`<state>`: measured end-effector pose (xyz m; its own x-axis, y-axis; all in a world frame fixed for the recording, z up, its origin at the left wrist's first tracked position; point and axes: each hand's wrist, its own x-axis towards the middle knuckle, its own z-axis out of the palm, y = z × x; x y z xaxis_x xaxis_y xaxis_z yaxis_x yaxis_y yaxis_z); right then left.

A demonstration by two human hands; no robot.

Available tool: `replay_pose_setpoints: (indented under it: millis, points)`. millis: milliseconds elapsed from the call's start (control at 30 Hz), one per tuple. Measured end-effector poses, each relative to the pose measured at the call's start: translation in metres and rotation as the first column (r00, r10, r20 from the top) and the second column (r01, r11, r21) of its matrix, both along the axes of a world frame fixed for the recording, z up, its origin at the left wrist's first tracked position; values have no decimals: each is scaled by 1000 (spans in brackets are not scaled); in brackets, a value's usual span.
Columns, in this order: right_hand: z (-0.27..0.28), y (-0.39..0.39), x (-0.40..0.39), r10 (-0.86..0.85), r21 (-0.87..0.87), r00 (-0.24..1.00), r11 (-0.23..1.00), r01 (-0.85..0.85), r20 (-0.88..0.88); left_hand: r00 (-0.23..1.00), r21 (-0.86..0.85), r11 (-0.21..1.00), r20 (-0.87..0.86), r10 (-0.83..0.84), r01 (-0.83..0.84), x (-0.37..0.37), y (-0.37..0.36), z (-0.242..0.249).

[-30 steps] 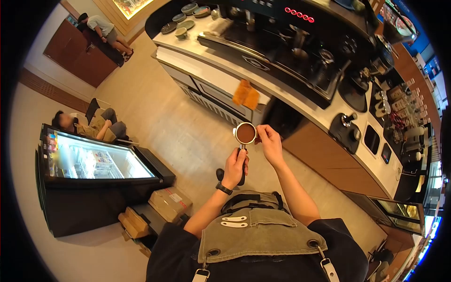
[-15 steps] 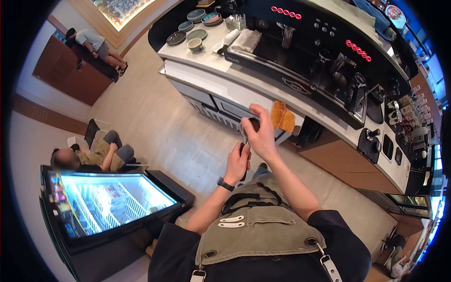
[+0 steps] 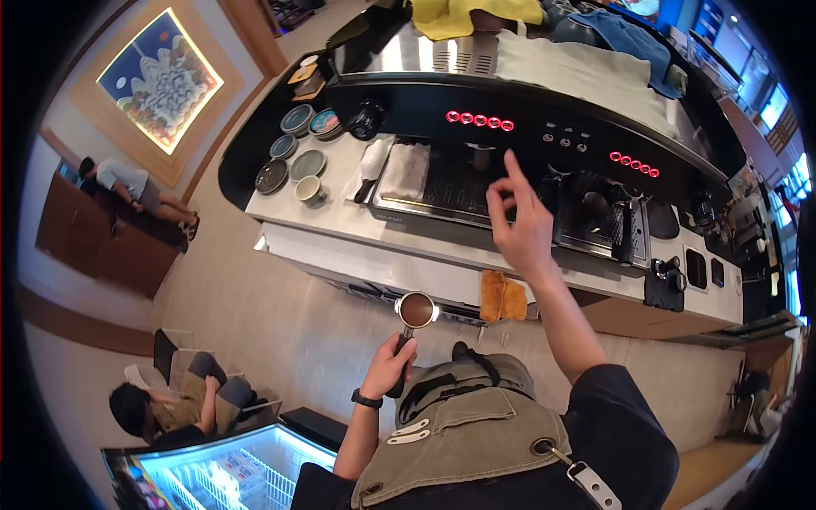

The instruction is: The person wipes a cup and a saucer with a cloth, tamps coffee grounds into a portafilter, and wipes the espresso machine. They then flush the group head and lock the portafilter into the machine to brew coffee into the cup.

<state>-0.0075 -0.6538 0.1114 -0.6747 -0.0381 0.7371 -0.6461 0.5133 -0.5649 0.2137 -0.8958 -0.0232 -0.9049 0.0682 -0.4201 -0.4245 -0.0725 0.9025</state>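
Observation:
My left hand (image 3: pixel 389 364) is wrapped round the dark handle of a portafilter (image 3: pixel 417 310). Its basket faces up, filled with an even brown bed of ground coffee. Farther forward, my right hand (image 3: pixel 521 223) is raised in front of the espresso machine (image 3: pixel 399 106), empty, with the index finger stretched out and the other fingers partly bent. That fingertip overlaps the black front panel, just below the right end of a row of red-lit buttons (image 3: pixel 480 121). Another portafilter (image 3: pixel 623 229) is on the machine's right side.
A folded cloth (image 3: pixel 405 170) lies at the drip tray's left, near a cup (image 3: pixel 308 189) and stacked saucers (image 3: pixel 272 176). An orange cloth (image 3: pixel 502 296) hangs from the counter's edge. A tamper (image 3: pixel 671 270) stands on the right. Behind me to the left are a lit display fridge (image 3: pixel 212 467) and a seated person (image 3: pixel 191 395).
My right hand has left the portafilter's basket and risen to the machine's front. My left hand has moved left and down with the portafilter. The view has tilted up towards the machine.

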Motion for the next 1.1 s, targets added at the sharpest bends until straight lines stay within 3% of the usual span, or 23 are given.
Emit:
replay_pose_setpoints:
  millis: [33,133,233,267,533,900,1100]
  points:
    - [9,1,-10,-60,34,997,998,58,51,1000,7,1000,9,-21,21,-6,-3,5]
    - [13,1,-37,-213,249,976,943,220,-55,995,16,996,42,-91,91,-28,-12,13]
    - [13,-3,-30,-262,287,957,932,219,122,982,91,980,47,-181,176,-54,-22,14]
    - [13,-4,-31,-231,204,972,955,217,48,976,112,972,42,-212,206,-63,-26,14]
    - [19,-21,-22,-399,275,910,893,357,114,887,251,872,91,-453,420,-134,-80,33]
    - [35,-58,-7,-552,421,763,813,402,336,828,188,832,122,-547,522,-174,-138,42]
    - [40,-65,-8,-513,384,740,849,363,435,812,154,813,82,-578,562,-168,-153,24]
